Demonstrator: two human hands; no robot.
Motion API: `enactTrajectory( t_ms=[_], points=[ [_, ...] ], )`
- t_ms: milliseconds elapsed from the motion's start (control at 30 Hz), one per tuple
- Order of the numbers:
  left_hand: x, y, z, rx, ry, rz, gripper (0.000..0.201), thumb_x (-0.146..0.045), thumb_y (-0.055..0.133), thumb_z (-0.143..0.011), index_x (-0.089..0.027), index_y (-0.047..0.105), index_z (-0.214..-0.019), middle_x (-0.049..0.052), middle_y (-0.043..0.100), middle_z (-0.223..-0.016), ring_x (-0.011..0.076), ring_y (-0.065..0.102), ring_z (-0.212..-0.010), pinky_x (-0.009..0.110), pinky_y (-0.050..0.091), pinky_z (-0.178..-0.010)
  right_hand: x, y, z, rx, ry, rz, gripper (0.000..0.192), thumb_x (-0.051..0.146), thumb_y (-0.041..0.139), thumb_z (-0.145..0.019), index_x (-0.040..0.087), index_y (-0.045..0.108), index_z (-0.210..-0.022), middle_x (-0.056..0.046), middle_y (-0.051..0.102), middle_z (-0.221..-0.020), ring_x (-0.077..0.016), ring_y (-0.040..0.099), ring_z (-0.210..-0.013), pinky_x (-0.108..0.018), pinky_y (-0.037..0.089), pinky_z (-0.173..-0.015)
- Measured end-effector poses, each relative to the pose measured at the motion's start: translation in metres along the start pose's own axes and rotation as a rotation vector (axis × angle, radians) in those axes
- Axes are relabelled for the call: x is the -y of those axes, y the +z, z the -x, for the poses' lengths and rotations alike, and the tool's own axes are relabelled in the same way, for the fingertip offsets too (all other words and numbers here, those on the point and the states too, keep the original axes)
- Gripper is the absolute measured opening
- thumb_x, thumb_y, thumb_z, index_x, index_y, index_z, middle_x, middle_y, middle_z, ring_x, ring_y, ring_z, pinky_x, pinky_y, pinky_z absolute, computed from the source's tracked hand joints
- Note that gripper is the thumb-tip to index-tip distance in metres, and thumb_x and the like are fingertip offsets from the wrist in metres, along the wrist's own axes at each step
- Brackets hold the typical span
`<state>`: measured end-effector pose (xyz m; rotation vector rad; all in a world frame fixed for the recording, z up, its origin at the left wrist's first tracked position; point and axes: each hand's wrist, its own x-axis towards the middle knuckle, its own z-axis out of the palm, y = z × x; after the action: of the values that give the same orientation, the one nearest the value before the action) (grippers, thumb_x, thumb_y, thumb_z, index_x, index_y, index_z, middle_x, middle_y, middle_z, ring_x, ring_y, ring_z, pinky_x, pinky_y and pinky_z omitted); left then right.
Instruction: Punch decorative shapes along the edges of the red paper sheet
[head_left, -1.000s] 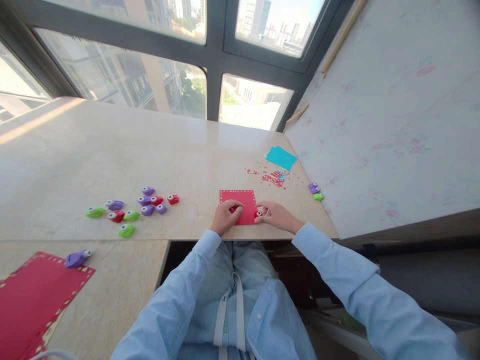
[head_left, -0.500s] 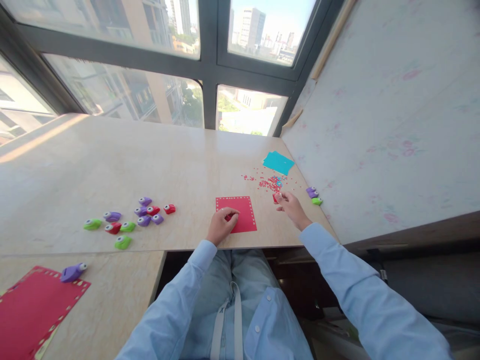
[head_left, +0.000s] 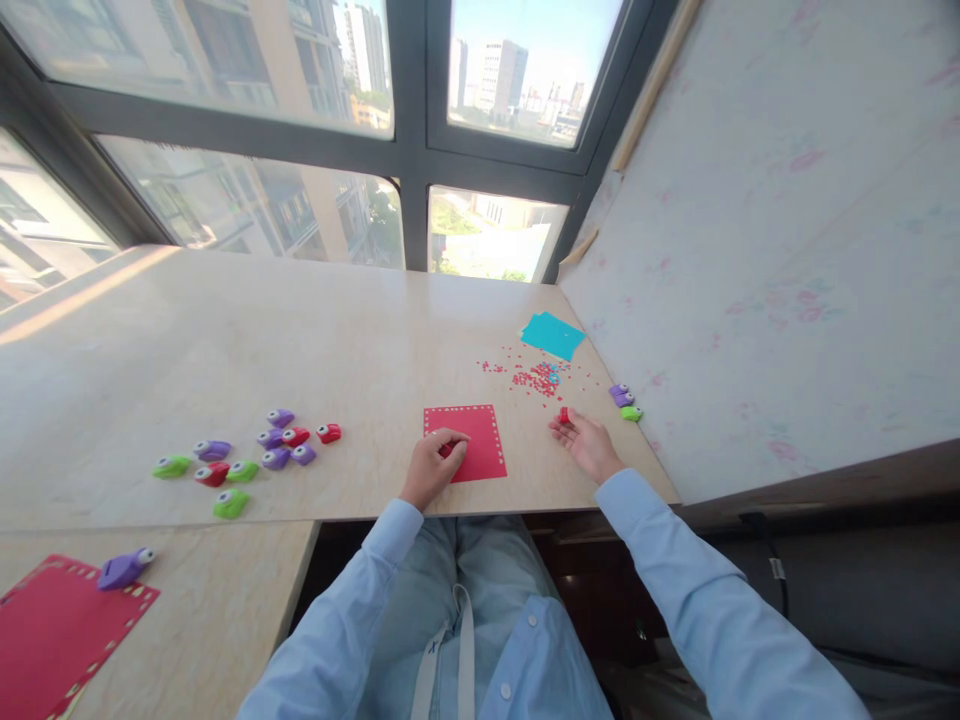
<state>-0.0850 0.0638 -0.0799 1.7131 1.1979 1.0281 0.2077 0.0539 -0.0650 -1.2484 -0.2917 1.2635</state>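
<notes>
- Red paper square (head_left: 471,442), punched holes along its edges, lies flat near the table's (head_left: 225,330) front edge.
- Left hand (head_left: 433,465) presses its near-left corner, fingers curled.
- Right hand (head_left: 585,442), just right, pinches a small red punch (head_left: 563,415).

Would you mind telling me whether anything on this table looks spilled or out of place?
Yes: tiny red paper punch-outs, with a few blue ones, lie scattered loose on the beige table, between the turquoise paper sheet and the right hand.
</notes>
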Motion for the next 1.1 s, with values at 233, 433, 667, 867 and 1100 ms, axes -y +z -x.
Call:
enactTrajectory(
  t_ms=[233, 433, 667, 867, 1100],
  points=[
    [0.0, 0.001, 0.0, -0.005, -0.013, -0.012, 0.02, -0.03, 0.057, -0.083, -0.018, 0.073, -0.084, 0.004, 0.074, -0.085, 0.016, 0.066, -0.079, 0.027, 0.049, -0.074, 0.013, -0.007, 0.005, -0.025, 0.061, -0.277, 0.013, 0.02, 0.046, -0.093, 0.017, 0.056, -0.084, -0.003, 0.065, -0.074, -0.0109, 0.065, -0.065, -0.02, 0.056, -0.055],
    [0.001, 0.001, -0.001, -0.002, -0.016, -0.017, 0.021, -0.033, 0.057, -0.082, -0.018, 0.072, -0.084, 0.004, 0.074, -0.085, 0.0162, 0.066, -0.079, 0.028, 0.049, -0.076, 0.014, 0.01, 0.017, 0.083, 0.11, -0.379, 0.017, 0.008, 0.047, -0.083, 0.014, 0.057, -0.095, -0.006, 0.065, -0.083, -0.0106, 0.065, -0.07, -0.017, 0.055, -0.054],
    [0.001, 0.001, 0.0, -0.004, -0.016, -0.012, 0.023, -0.035, 0.056, -0.082, -0.018, 0.073, -0.084, 0.004, 0.074, -0.086, 0.0162, 0.066, -0.078, 0.027, 0.049, -0.073, 0.014, 0.039, 0.038, 0.28, 0.131, -0.359, 0.029, 0.004, 0.051, -0.075, 0.016, 0.059, -0.1, -0.008, 0.069, -0.096, -0.0135, 0.069, -0.089, -0.02, 0.059, -0.066],
    [-0.002, 0.0, 0.001, -0.017, 0.0, -0.017, 0.02, -0.03, 0.056, -0.083, -0.019, 0.072, -0.084, 0.004, 0.074, -0.086, 0.0159, 0.066, -0.079, 0.027, 0.051, -0.075, 0.007, 0.057, 0.05, 0.322, 0.081, -0.251, 0.016, 0.027, 0.052, -0.091, 0.016, 0.065, -0.09, -0.009, 0.071, -0.103, -0.0131, 0.069, -0.09, -0.021, 0.057, -0.069],
    [-0.003, 0.001, 0.002, -0.008, -0.006, 0.003, 0.017, -0.026, 0.057, -0.084, -0.018, 0.073, -0.084, 0.004, 0.074, -0.087, 0.0152, 0.066, -0.079, 0.027, 0.051, -0.076, -0.006, 0.08, 0.061, 0.384, 0.135, -0.268, 0.03, 0.038, 0.045, -0.099, 0.017, 0.065, -0.09, 0.002, 0.06, -0.067, -0.0054, 0.05, -0.049, -0.016, 0.041, -0.05]
  ],
)
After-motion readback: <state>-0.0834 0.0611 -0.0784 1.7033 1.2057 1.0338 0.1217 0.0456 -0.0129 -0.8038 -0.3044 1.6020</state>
